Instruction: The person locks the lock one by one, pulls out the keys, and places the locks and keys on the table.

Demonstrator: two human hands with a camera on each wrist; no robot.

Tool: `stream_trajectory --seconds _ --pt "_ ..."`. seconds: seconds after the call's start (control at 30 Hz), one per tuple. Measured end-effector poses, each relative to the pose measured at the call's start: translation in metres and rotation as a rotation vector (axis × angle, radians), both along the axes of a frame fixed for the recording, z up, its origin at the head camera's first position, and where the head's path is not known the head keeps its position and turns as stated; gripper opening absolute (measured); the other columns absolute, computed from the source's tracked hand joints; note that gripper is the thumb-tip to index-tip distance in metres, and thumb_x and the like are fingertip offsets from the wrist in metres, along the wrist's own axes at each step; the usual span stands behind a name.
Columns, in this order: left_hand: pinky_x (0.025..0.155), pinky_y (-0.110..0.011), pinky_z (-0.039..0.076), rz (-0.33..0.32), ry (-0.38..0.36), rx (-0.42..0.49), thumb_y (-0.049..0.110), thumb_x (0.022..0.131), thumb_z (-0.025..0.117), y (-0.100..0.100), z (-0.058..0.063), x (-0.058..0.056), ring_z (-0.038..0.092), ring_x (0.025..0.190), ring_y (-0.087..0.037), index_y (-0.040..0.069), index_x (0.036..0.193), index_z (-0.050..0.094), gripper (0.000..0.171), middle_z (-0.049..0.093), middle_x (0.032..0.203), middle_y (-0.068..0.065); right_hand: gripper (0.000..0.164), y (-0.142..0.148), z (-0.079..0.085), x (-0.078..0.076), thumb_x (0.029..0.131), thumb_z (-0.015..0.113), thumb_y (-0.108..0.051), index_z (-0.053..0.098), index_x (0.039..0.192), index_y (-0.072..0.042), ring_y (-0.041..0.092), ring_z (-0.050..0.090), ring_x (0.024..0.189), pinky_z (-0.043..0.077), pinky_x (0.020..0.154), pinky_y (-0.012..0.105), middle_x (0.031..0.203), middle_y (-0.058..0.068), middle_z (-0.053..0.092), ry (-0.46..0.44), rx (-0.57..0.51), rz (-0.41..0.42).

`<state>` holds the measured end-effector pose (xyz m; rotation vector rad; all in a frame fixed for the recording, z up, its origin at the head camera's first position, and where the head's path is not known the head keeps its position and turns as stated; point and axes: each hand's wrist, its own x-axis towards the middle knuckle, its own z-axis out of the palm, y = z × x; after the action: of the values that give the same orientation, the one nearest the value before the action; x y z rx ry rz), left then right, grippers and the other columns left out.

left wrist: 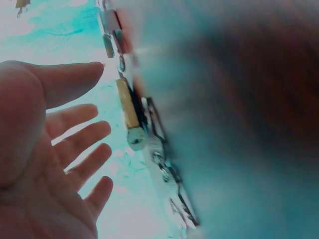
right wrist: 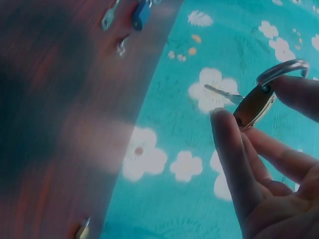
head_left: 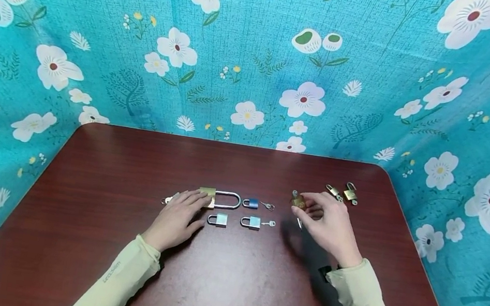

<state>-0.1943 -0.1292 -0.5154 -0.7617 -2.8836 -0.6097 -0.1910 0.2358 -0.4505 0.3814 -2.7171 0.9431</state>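
Note:
My right hand (head_left: 331, 222) pinches a small brass padlock (right wrist: 254, 107) between thumb and fingers, raised above the table. Its steel shackle (right wrist: 283, 70) points away from the palm in the right wrist view, and a key (right wrist: 224, 93) juts out beside the body. Over on the left, my left hand (head_left: 176, 219) has its fingers loosely extended, holding nothing. In the head view its fingertips overlap a large brass padlock (head_left: 208, 191) with a long shackle; the left wrist view shows the fingers apart from that padlock (left wrist: 128, 104). Small keys (head_left: 167, 200) show partly behind this hand.
Between the hands lie a blue padlock (head_left: 250, 203) with keys (head_left: 268, 206) and two silvery padlocks, one nearer the left hand (head_left: 222, 220), the other (head_left: 255, 222) beside a key (head_left: 269, 223). Two brass padlocks (head_left: 350, 194) lie back right. A floral curtain (head_left: 256, 71) surrounds the table (head_left: 226, 286).

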Motion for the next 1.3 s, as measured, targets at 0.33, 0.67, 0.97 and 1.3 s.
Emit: stream_trajectory --seconds 0.33,0.67,0.97,1.3 --pt "0.108 -0.049 0.05 -0.037 -0.047 0.215 0.022 0.099 0.072 0.016 0.012 0.002 0.061 0.13 -0.026 0.011 0.145 0.059 0.048 0.066 0.138 -0.006 0.037 -0.052 0.006 -0.009 0.085 0.087 -0.019 0.074 0.119 -0.008 0.011 0.07 0.083 0.063 0.074 0.029 0.096 -0.001 0.064 0.024 0.005 0.225" --pt "0.084 -0.036 0.056 -0.112 -0.426 0.632 0.036 0.111 0.049 0.033 0.02 -0.001 0.07 0.094 -0.024 0.024 0.138 0.061 0.032 0.073 0.11 -0.004 0.041 -0.101 0.001 -0.016 0.087 0.085 -0.014 0.071 0.124 -0.005 0.012 0.069 0.075 0.059 0.07 0.022 0.101 0.003 0.062 0.185 0.12 0.546" --pt "0.07 -0.036 0.059 -0.11 -0.506 0.752 0.023 0.108 0.057 0.04 0.016 0.0 0.068 0.075 -0.031 0.011 0.121 0.063 0.019 0.073 0.084 -0.008 0.045 -0.118 -0.005 -0.015 0.085 0.087 -0.015 0.071 0.127 -0.011 0.01 0.064 0.07 0.055 0.066 0.022 0.103 0.0 0.064 0.289 0.171 0.574" --pt "0.068 -0.025 0.054 -0.12 -0.536 0.777 0.023 0.109 0.054 0.038 0.019 -0.001 0.064 0.071 -0.025 0.003 0.117 0.062 0.023 0.069 0.079 -0.012 0.046 -0.096 -0.013 -0.011 0.088 0.085 -0.03 0.071 0.13 -0.015 0.001 0.057 0.075 0.047 0.065 0.014 0.106 -0.004 0.067 0.207 0.039 0.582"
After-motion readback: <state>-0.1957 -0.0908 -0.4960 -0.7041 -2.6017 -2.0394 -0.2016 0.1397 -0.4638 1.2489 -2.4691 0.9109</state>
